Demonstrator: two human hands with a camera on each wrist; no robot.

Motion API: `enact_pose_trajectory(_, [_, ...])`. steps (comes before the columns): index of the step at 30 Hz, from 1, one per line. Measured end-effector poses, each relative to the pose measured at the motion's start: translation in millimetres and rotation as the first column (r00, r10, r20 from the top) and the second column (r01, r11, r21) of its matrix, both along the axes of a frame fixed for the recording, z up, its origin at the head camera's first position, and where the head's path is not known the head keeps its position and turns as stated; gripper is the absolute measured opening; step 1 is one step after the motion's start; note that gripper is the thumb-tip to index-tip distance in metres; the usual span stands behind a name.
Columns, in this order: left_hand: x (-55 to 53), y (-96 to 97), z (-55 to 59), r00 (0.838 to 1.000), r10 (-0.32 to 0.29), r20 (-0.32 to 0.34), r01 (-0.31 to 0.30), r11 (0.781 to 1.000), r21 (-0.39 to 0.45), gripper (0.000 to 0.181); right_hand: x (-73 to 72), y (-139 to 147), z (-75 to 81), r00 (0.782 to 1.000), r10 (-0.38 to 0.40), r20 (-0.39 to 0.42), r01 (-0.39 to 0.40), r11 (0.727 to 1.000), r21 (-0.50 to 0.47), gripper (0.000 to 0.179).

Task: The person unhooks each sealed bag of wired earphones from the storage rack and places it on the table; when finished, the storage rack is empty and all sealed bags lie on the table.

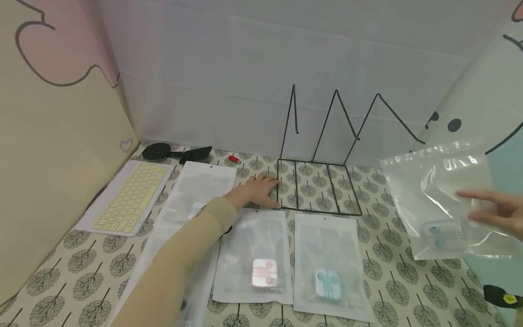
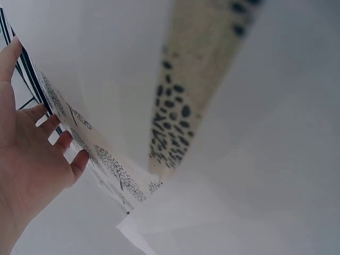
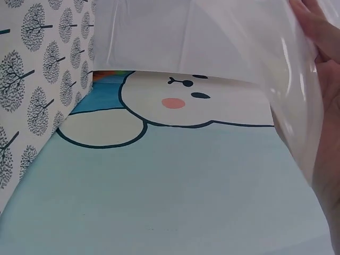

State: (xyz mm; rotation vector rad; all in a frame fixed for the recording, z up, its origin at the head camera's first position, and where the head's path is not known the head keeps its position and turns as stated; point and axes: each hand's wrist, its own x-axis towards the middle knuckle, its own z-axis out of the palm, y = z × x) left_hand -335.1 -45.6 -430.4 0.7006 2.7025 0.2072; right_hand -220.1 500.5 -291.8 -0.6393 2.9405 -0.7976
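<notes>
My left hand (image 1: 261,190) reaches to the left edge of a black wire rack (image 1: 312,212), whose three bent prongs stand up at the back. Its fingers (image 2: 64,139) are spread beside the frame's edge bars; whether they press on the wire is unclear. My right hand (image 1: 500,209) holds up a clear zip bag (image 1: 433,181) at the right, its fingers across the bag's front. Low in that bag sits a boxed pair of earphones (image 1: 443,235), blurred by the plastic. In the right wrist view, the bag (image 3: 287,74) drapes beside the hand (image 3: 325,48).
Flat on the tree-print cloth lie bags with pink earphones (image 1: 264,272) and teal earphones (image 1: 328,284). More white bags (image 1: 204,177) lie under my left arm. A keyboard (image 1: 130,195), a black stand (image 1: 157,151) and a red USB stick (image 1: 234,159) are farther left.
</notes>
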Motion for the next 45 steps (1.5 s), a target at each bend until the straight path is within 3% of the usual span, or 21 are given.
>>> enact_pose_trajectory(4, [0.2, 0.8, 1.1, 1.000, -0.005, 0.000, 0.005, 1.000, -0.003, 0.091, 5.1, 0.9, -8.1, 0.999, -0.053, 0.013, 0.052, 0.998, 0.033, 0.056])
enact_pose_trajectory(10, [1.6, 1.8, 3.2, 1.000, 0.000, 0.010, 0.000, 1.000, 0.013, 0.091, 12.7, -2.5, -21.5, 0.983, -0.107, 0.153, 0.104, 0.994, 0.026, 0.058])
enact_pose_trajectory(17, [0.6, 1.7, 3.4, 1.000, 0.007, 0.013, -0.007, 1.000, 0.003, 0.091, 23.0, -12.0, -42.1, 0.986, -0.118, 0.115, 0.120, 0.993, -0.017, 0.055])
enact_pose_trajectory(22, [-0.3, 3.2, 4.2, 1.000, 0.001, 0.017, -0.001, 1.000, 0.002, 0.090, 32.1, -18.2, -58.5, 0.984, -0.103, 0.144, 0.111, 0.993, -0.048, 0.052])
enact_pose_trajectory(26, [0.1, 5.6, 4.4, 1.000, -0.005, 0.023, 0.005, 1.000, 0.003, 0.091, 40.4, -18.4, -67.7, 0.951, -0.158, 0.264, 0.167, 0.986, -0.012, 0.053])
enact_pose_trajectory(30, [-0.4, 6.8, 2.5, 1.000, -0.003, 0.016, 0.004, 1.000, -0.007, 0.091, 45.4, -13.8, -76.0, 0.931, -0.177, 0.319, 0.179, 0.984, 0.023, 0.052])
enact_pose_trajectory(31, [-0.5, 6.7, 2.1, 1.000, -0.002, 0.014, 0.002, 1.000, -0.009, 0.091, 46.1, -12.4, -78.1, 0.938, -0.162, 0.308, 0.161, 0.987, 0.029, 0.051])
enact_pose_trajectory(36, [-0.9, 6.0, 0.4, 1.000, 0.003, 0.010, -0.003, 1.000, -0.016, 0.091, 48.2, -10.1, -87.6, 0.926, -0.043, 0.375, 0.066, 0.997, -0.049, 0.050])
enact_pose_trajectory(40, [-0.5, 4.5, 1.0, 1.000, 0.012, 0.014, -0.012, 1.000, -0.012, 0.091, 45.9, -8.3, -95.1, 0.889, 0.086, 0.449, -0.014, 0.987, -0.162, 0.051])
enact_pose_trajectory(43, [0.1, 3.0, 1.9, 1.000, 0.017, 0.020, -0.017, 1.000, -0.010, 0.091, 42.7, -8.2, -99.6, 0.853, 0.086, 0.515, -0.020, 0.991, -0.132, 0.050])
enact_pose_trajectory(45, [0.6, 1.9, 2.4, 1.000, 0.017, 0.022, -0.017, 1.000, -0.009, 0.091, 40.5, -9.0, -102.7, 0.846, 0.039, 0.532, -0.007, 0.998, -0.062, 0.050])
